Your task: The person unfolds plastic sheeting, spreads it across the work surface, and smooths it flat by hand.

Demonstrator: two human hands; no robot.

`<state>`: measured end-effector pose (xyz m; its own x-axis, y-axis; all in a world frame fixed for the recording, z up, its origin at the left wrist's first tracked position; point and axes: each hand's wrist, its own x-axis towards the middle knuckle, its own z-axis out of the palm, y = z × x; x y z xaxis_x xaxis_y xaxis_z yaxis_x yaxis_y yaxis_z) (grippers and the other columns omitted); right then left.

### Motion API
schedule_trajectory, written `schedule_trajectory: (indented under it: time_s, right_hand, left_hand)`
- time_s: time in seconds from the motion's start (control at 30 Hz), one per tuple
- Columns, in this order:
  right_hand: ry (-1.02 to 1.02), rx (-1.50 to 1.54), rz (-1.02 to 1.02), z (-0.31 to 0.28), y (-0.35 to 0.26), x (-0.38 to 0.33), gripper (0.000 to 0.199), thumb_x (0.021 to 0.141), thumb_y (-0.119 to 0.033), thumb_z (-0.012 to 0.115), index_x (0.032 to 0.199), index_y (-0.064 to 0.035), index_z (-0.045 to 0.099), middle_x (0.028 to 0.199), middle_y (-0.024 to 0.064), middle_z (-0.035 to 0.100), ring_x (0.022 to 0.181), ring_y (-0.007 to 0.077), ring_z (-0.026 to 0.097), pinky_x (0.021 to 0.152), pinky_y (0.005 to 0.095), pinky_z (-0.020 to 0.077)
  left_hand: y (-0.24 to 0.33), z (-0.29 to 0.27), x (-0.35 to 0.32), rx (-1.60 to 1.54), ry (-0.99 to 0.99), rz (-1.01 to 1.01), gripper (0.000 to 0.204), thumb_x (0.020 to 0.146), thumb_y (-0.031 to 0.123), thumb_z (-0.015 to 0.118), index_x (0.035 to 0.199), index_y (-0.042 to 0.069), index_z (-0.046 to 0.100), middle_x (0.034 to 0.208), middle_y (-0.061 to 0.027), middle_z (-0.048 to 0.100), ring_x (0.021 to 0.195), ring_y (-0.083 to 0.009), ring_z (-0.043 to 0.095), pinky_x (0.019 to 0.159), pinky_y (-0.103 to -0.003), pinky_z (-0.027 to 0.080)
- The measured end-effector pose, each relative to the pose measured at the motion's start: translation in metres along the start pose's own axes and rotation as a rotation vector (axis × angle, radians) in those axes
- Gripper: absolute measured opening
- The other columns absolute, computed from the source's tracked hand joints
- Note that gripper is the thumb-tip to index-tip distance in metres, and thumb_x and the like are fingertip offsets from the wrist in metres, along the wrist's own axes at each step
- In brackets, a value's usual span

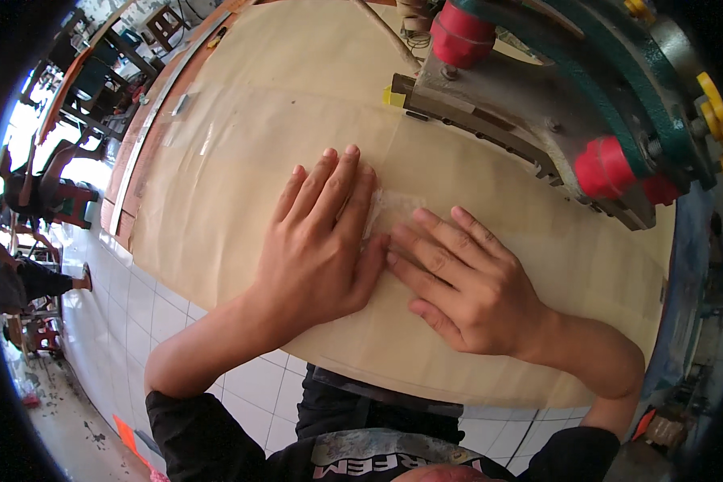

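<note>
My left hand (317,233) lies flat with its fingers stretched away from me on the tan sheet (241,233) that covers the table. Its thumb reaches toward my right hand (470,289). The right hand is spread low over the sheet, pointing up and left, with nothing visible in its fingers. Between the two hands lies a small, clear, wrinkled piece of plastic film (398,202). Fingers of both hands rest at its edges and hide part of it. What lies under the palms is hidden.
A green machine (643,88) with red knobs (606,167) and a metal bar (490,132) stands at the upper right. A wooden stick (386,36) lies at the back. A metal strip (146,128) runs along the left edge. Other people (32,265) sit at far left.
</note>
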<state>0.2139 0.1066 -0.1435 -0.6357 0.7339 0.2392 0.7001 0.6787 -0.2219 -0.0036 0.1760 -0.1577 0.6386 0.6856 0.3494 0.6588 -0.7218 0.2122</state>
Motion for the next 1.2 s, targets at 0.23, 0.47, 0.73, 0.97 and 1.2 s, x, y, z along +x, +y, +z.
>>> schedule_trajectory:
  time_s: [0.23,0.47,0.73,0.97,1.2]
  right_hand:
    - [0.008,0.042,-0.008,0.0042,0.0014,0.0022,0.048,0.089,-0.025,0.063,0.127,0.0051,0.062,0.134,0.0198,0.060,0.131,0.0354,0.052,0.115,0.0513,0.0331]
    - [-0.010,0.055,-0.005,0.0033,0.0013,0.0016,0.049,0.088,-0.024,0.064,0.128,0.0056,0.061,0.134,0.0209,0.059,0.130,0.0358,0.052,0.115,0.0506,0.0329]
    - [0.000,0.051,-0.008,0.0029,0.0015,0.0011,0.050,0.088,-0.024,0.064,0.128,0.0061,0.061,0.133,0.0210,0.059,0.130,0.0360,0.052,0.115,0.0505,0.0325]
    - [0.010,0.066,-0.005,0.0037,0.0007,0.0021,0.048,0.087,-0.022,0.065,0.126,0.0063,0.061,0.132,0.0207,0.060,0.130,0.0362,0.052,0.115,0.0505,0.0336]
    - [0.057,0.066,-0.018,0.0040,-0.0003,-0.0016,0.048,0.085,-0.022,0.066,0.124,0.0068,0.062,0.130,0.0209,0.061,0.127,0.0365,0.054,0.113,0.0500,0.0356]
  left_hand:
    - [0.0001,-0.0017,0.0017,0.002,-0.092,-0.035,0.059,0.086,0.020,0.062,0.137,-0.008,0.051,0.146,-0.0296,0.045,0.140,-0.0444,0.039,0.118,-0.054,0.026]
    - [-0.0001,-0.0017,0.0029,-0.001,-0.106,-0.031,0.062,0.086,0.020,0.062,0.139,-0.007,0.048,0.148,-0.0295,0.043,0.142,-0.0446,0.037,0.118,-0.054,0.024]
    - [0.0001,-0.0015,0.0037,-0.006,-0.106,-0.036,0.062,0.084,0.019,0.062,0.139,-0.007,0.049,0.148,-0.0291,0.043,0.142,-0.0444,0.037,0.119,-0.054,0.024]
    - [-0.0004,-0.0018,0.0017,0.002,-0.088,-0.031,0.061,0.085,0.018,0.062,0.138,-0.007,0.049,0.148,-0.0290,0.044,0.141,-0.0440,0.038,0.118,-0.054,0.026]
    - [0.0008,-0.0011,0.0010,-0.008,-0.082,-0.012,0.060,0.087,0.020,0.061,0.139,-0.007,0.049,0.148,-0.0284,0.044,0.141,-0.0441,0.039,0.118,-0.054,0.026]
